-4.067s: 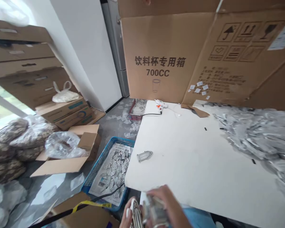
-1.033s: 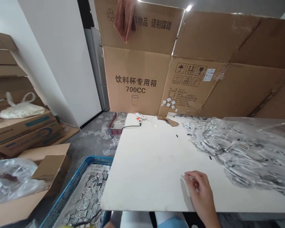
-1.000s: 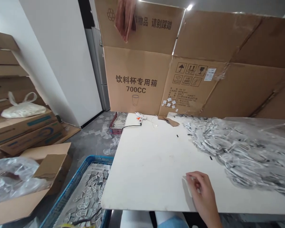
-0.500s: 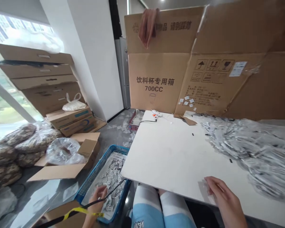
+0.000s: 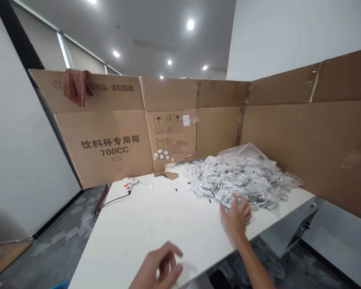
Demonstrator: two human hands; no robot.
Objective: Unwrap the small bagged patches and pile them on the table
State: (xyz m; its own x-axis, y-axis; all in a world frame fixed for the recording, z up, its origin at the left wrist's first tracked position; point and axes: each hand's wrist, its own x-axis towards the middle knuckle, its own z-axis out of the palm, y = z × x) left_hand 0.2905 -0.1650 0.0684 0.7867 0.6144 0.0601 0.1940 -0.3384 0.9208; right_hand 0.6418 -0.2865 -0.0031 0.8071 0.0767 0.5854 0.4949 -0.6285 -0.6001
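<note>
My right hand (image 5: 235,218) rests at the near edge of a large heap of small plastic-wrapped white and silver pieces (image 5: 240,180), its fingers spread on the heap. A clear plastic sheet (image 5: 246,154) rises at the back of the heap. My left hand (image 5: 158,267) hangs over the front of the white tabletop (image 5: 144,233), its fingers loosely curled. It holds nothing that I can see.
Tall cardboard sheets (image 5: 171,136) stand along the table's back and right sides, and a brown cloth (image 5: 75,87) hangs over one. A hot glue gun (image 5: 130,182) with a black cord lies at the far end. Cardboard scraps (image 5: 166,174) lie near the heap. Grey floor shows left of the table.
The view has swung right and upward, now showing the ceiling and whole heap. My right hand has moved from the table's front onto the heap. My left hand has left the blue crate.
</note>
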